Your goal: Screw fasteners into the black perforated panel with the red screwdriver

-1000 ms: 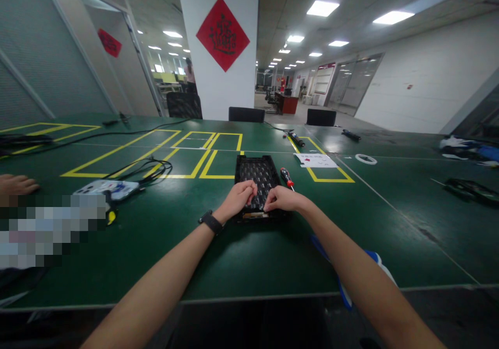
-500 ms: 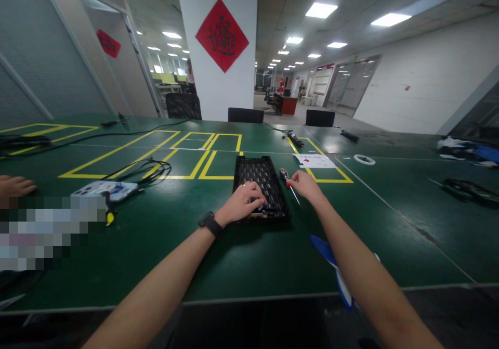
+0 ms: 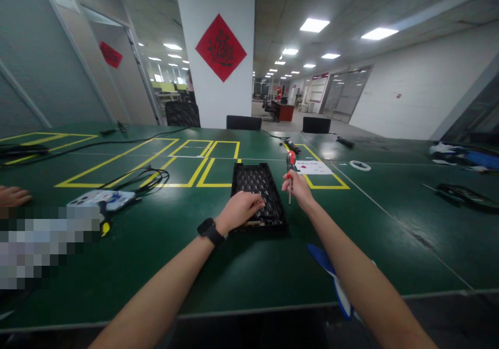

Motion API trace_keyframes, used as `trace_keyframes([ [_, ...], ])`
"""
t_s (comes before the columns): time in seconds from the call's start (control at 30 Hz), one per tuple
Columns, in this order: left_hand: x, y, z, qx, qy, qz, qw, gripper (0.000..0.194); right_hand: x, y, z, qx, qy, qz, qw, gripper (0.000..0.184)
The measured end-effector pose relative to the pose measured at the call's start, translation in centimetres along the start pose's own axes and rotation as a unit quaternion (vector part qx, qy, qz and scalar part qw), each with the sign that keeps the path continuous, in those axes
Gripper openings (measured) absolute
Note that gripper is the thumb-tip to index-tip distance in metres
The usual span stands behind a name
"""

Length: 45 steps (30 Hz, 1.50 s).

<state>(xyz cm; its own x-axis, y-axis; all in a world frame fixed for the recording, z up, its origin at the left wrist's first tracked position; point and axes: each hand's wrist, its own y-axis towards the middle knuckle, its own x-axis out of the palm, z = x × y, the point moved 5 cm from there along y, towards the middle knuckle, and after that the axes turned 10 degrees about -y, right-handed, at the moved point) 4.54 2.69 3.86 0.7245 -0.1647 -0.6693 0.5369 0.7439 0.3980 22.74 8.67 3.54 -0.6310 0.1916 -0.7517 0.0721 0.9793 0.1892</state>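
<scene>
A black rectangular case point(image 3: 268, 182) with a patterned inner floor lies on the green table in front of me. Over its near left part is my left hand point(image 3: 242, 209), wearing a watch at the wrist. Its fingers are drawn together above the case floor; whatever they pinch, if anything, is too small to make out. Just right of the case, my right hand point(image 3: 298, 189) is closed around a screwdriver point(image 3: 290, 160) with a red and dark handle. The screwdriver stands nearly upright, handle up and metal shaft down, apart from the case.
Behind my right hand lies a white paper sheet point(image 3: 315, 167); a tape roll point(image 3: 359, 166) sits farther right. A blue-and-white object point(image 3: 323, 258) is partly under my right forearm. At left are cables point(image 3: 156, 176), a pale box point(image 3: 102, 199) and another person's hand point(image 3: 13, 195).
My right hand has turned the screwdriver from lying slanted to nearly upright. The fingers of my left hand have drawn together and lifted slightly over the case.
</scene>
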Motion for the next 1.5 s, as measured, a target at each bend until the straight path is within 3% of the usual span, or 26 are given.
trace_keyframes([
  [0.1, 0.5, 0.2, 0.1, -0.011, -0.066, -0.003, 0.998, 0.027, 0.9, -2.1, -3.6, -0.103, 0.267, -0.006, 0.958, 0.051],
  [0.17, 0.7, 0.2, -0.1, -0.011, -0.104, 0.006, 0.995, 0.028, 1.7, -3.8, -5.2, -0.120, 0.312, 0.013, 0.943, 0.045],
  [0.37, 1.2, -0.2, -0.8, -0.018, -0.160, 0.002, 0.987, 0.023, 2.6, -6.7, -6.4, -0.120, 0.297, 0.095, 0.942, 0.034],
  [0.6, 1.2, -0.4, -0.4, -0.009, -0.185, -0.022, 0.983, 0.013, 3.1, -6.8, -6.2, -0.114, 0.318, 0.089, 0.937, 0.040],
  [0.87, 1.2, -0.4, -0.8, -0.026, -0.179, -0.002, 0.984, 0.025, 3.3, -7.0, -6.2, -0.121, 0.366, 0.113, 0.916, 0.027],
  [1.0, 1.4, -0.4, -0.7, -0.011, -0.157, -0.016, 0.987, 0.021, 3.4, -7.1, -6.1, -0.134, 0.394, 0.120, 0.901, 0.023],
  [1.2, 1.3, -0.4, -0.1, 0.018, -0.139, -0.023, 0.990, 0.016, 3.2, -7.1, -6.0, -0.137, 0.398, 0.123, 0.899, 0.027],
  [1.5, 1.4, -0.3, -0.9, -0.021, -0.173, 0.002, 0.985, 0.021, 3.5, -7.1, -6.0, -0.138, 0.394, 0.132, 0.899, 0.019],
])
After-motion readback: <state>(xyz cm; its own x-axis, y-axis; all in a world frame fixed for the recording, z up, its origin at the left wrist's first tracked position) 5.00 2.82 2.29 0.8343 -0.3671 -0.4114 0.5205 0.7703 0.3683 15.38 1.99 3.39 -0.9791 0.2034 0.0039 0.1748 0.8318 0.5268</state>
